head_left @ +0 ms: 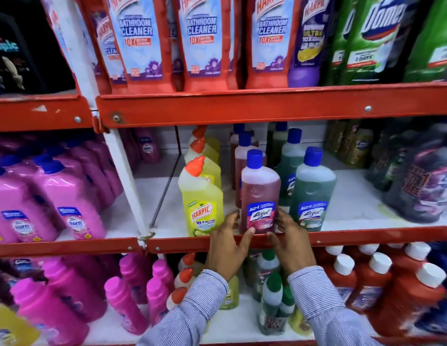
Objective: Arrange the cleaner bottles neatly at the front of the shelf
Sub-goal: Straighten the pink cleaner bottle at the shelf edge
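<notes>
A pink Lizol bottle (260, 191) with a blue cap stands upright at the front edge of the middle shelf (367, 237). My left hand (228, 245) grips its lower left side and my right hand (290, 243) grips its lower right side. A yellow Harpic bottle (201, 203) with an orange cap stands just left of it. A green Lizol bottle (312, 188) stands just right of it, also at the front. More yellow, pink and green bottles line up behind these three.
Pink bottles (50, 196) fill the left bay of the shelf. Dark refill pouches (422, 186) lie at the right. Red Harpic bottles (202, 41) stand on the shelf above. White-capped red bottles (382, 290) and pink bottles (132, 295) crowd the shelf below.
</notes>
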Available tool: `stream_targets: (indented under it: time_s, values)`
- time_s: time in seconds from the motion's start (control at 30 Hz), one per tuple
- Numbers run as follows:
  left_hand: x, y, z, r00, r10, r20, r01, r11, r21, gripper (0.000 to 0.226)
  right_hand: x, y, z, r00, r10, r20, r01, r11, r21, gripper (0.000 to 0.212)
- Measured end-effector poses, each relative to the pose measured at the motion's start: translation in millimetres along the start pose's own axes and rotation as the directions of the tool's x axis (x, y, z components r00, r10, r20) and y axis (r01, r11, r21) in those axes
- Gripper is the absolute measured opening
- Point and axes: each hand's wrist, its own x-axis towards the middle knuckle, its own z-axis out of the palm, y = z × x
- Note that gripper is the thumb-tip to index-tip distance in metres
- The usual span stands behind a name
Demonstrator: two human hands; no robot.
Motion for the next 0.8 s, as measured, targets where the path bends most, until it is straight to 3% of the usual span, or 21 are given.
stream_targets:
  time_s: [0.2, 0.5, 0.6, 0.73, 0.8]
  values:
    - [6.5, -2.5, 10.4, 0.998, -0.067, 0.009, 0.066, 0.993, 0.103, 0.051, 3.1, 6.0, -4.9, 1.000, -0.011, 0.015, 0.011, 1.000, -0.007, 0.059]
    - [4.8, -2.0, 14.3, 0.996, -0.085, -0.019, 0.087, 0.990, 0.112, 0.046, 5.8, 13.9, -7.1, 0.999, -0.003, 0.047, 0.001, 0.998, 0.056, 0.067]
    - [0.6, 3.2, 15.2, 0.992, -0.084, -0.090, 0.090, 0.994, 0.063, 0.036, 3.9, 14.0, -10.6, 0.998, -0.053, 0.038, 0.052, 0.998, 0.024, 0.067]
    - [-19.3, 16.6, 22.5, 0.945, 0.006, -0.328, -0.016, 0.999, -0.029, 0.020, -14.3, 31.6, -23.7, 0.989, -0.040, -0.144, 0.055, 0.993, 0.100, 0.040]
    - [-27.6, 25.4, 33.8, 0.943, 0.122, -0.309, -0.130, 0.991, -0.005, 0.015, -23.8, 42.4, -39.1, 0.949, 0.003, -0.317, 0.042, 0.990, 0.134, 0.036]
